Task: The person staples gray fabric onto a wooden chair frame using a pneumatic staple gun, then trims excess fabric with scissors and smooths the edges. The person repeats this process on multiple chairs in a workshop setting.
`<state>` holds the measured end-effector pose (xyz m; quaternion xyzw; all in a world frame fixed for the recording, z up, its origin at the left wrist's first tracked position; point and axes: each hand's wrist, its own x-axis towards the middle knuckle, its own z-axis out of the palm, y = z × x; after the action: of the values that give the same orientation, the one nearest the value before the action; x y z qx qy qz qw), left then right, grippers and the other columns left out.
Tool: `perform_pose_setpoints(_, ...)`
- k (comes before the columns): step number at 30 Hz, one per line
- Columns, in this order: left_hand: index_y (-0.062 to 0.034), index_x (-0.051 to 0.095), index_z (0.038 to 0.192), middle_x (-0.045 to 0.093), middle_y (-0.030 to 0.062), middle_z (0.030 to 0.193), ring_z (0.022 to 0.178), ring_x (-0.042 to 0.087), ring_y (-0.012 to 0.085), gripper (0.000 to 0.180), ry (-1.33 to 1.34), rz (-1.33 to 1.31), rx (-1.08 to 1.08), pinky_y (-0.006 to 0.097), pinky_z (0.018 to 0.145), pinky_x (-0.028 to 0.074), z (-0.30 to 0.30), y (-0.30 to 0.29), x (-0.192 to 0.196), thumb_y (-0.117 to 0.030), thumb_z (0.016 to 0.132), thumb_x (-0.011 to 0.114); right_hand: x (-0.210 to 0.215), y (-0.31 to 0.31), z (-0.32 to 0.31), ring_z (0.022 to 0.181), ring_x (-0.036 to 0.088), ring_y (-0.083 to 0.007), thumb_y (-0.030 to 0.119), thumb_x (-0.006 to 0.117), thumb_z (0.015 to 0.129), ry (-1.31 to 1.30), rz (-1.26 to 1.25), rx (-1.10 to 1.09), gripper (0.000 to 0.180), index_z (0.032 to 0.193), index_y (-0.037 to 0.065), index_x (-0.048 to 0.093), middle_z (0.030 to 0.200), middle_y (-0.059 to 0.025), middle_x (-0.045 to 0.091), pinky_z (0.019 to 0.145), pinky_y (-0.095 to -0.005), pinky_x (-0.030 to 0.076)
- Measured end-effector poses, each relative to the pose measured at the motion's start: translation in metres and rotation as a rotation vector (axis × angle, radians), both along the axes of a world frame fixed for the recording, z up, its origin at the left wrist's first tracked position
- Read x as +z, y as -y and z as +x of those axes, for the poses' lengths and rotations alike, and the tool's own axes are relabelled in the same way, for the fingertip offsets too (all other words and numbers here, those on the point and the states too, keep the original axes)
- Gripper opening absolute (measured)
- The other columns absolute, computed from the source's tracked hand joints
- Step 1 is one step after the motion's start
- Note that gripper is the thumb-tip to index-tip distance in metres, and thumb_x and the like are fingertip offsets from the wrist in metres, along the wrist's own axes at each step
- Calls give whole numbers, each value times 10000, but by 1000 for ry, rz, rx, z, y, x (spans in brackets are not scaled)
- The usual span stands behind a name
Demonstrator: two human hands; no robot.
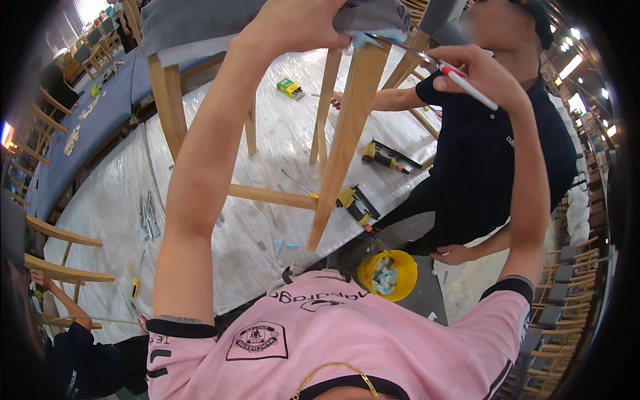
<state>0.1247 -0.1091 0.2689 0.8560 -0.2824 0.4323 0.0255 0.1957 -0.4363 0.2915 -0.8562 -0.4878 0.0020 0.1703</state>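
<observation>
A chair with pale wooden legs [347,143] and a grey upholstered seat [193,23] stands raised in front of me. My left hand [300,25] grips the seat's edge near its front corner, thumb against the fabric; its other fingers are partly hidden. At that corner light blue foam [393,35] shows beneath the grey cover. My right hand [483,73] is closed round scissors [470,88] with red and white handles, and their metal blades reach the foam at the corner, above the leg.
Two staple guns [360,208] [387,157], a green-yellow box [290,89] and metal strips [149,215] lie on the plastic-covered table [107,207]. A yellow bucket [407,273] of scraps stands below. A co-worker in dark clothing [497,140] is close on the right; another [87,360] is lower left.
</observation>
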Motion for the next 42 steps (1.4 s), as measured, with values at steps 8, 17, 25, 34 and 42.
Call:
perform_pose_setpoints(8, -152, 497, 1488, 489, 205, 1428, 1360, 418, 382, 916, -22, -11, 4, 524, 1158, 274, 1, 0, -3, -279, 657, 863, -103, -33, -80, 906, 660, -89, -56, 778, 852, -245, 1006, -194, 509, 1339, 1, 640, 1079, -86, 733, 788, -215, 519)
perform_pose_setpoints(17, -112, 524, 1455, 489, 202, 1441, 1371, 409, 387, 918, 25, 58, 84, 530, 1165, 260, 7, -4, -7, -312, 633, 881, -109, -160, -66, 854, 757, -240, 143, 813, 824, 524, 1092, -570, 451, 1257, 123, 689, 945, -169, 752, 791, -337, 561)
perform_pose_setpoints(25, -157, 455, 1523, 481, 208, 1453, 1359, 414, 394, 977, -44, 57, 54, 544, 1164, 261, -2, -7, -2, -338, 655, 866, -171, -110, -113, 921, 713, -168, 124, 775, 880, 85, 1018, -584, 427, 1271, 11, 648, 1048, -171, 748, 829, -303, 541)
perform_pose_setpoints(34, -181, 417, 1554, 462, 226, 1485, 1400, 397, 418, 1025, -178, 95, 140, 564, 1184, 250, 29, -10, 11, -416, 664, 869, -472, 51, -331, 675, 588, -112, 112, 726, 944, -879, 1303, -1240, 401, 1319, 43, 599, 844, -29, 639, 564, -269, 457)
perform_pose_setpoints(42, -190, 409, 1557, 496, 229, 1452, 1411, 403, 407, 1077, -210, 124, 152, 554, 1186, 256, 84, -4, 26, -491, 634, 877, -619, 108, -479, 552, 524, -108, 172, 686, 945, -825, 2276, -1649, 115, 980, 140, 582, 811, 9, 607, 524, -311, 473)
